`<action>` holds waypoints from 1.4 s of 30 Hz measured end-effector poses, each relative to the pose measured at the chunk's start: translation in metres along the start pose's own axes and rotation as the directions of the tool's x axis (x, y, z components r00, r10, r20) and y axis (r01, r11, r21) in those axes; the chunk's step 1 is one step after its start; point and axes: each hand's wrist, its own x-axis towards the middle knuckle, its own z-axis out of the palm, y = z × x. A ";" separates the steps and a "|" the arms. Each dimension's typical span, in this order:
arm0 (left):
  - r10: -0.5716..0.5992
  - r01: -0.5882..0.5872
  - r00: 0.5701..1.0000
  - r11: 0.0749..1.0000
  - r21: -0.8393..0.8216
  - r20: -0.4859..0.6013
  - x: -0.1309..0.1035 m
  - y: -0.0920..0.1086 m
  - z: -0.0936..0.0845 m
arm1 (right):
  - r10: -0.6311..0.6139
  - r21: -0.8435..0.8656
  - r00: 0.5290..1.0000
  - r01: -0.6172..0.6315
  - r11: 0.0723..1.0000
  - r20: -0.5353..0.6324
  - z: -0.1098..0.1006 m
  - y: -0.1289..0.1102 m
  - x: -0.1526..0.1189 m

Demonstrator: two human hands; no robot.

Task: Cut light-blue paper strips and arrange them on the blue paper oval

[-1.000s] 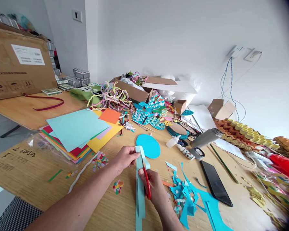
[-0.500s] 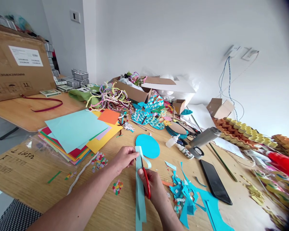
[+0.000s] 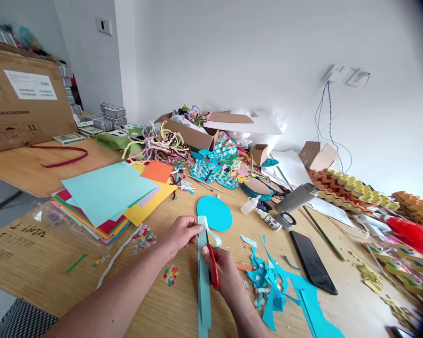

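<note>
My left hand (image 3: 185,231) pinches the upper end of a long pale-blue paper strip (image 3: 203,291) that hangs down toward the table's near edge. In my right hand (image 3: 225,270) are red-handled scissors (image 3: 214,263), their blades at the strip's right side just below my left fingertips. A thin cut sliver (image 3: 216,238) curls off to the right of the blades. Just beyond the hands lies a bright blue paper oval (image 3: 214,213). Small round confetti (image 3: 171,275) is heaped left of the strip.
A stack of coloured paper (image 3: 107,192) lies to the left. Blue paper scraps (image 3: 271,286) and a black phone (image 3: 313,262) are at the right. Glue bottles (image 3: 250,204), a grey tumbler (image 3: 298,197) and a pile of pipe cleaners (image 3: 158,143) stand or lie farther back.
The view has shifted slightly to the right. Both hands keep nearly the same hold on the strip and scissors, with little visible movement.
</note>
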 end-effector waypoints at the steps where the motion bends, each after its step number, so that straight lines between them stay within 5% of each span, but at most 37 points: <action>1: -0.001 0.001 1.000 1.000 0.000 0.000 0.000 0.000 0.000 | 0.001 0.001 1.000 -0.001 1.000 -0.001 0.000 0.000 0.000; 18: 0.012 -0.014 0.997 0.999 -0.034 -0.074 0.001 0.002 -0.001 | 0.052 0.014 0.999 -0.052 0.999 0.008 0.001 0.000 0.000; 42: -0.013 0.013 1.000 0.998 -0.054 -0.002 -0.001 -0.001 0.001 | -0.010 -0.043 1.000 0.009 0.999 -0.020 -0.001 0.000 0.001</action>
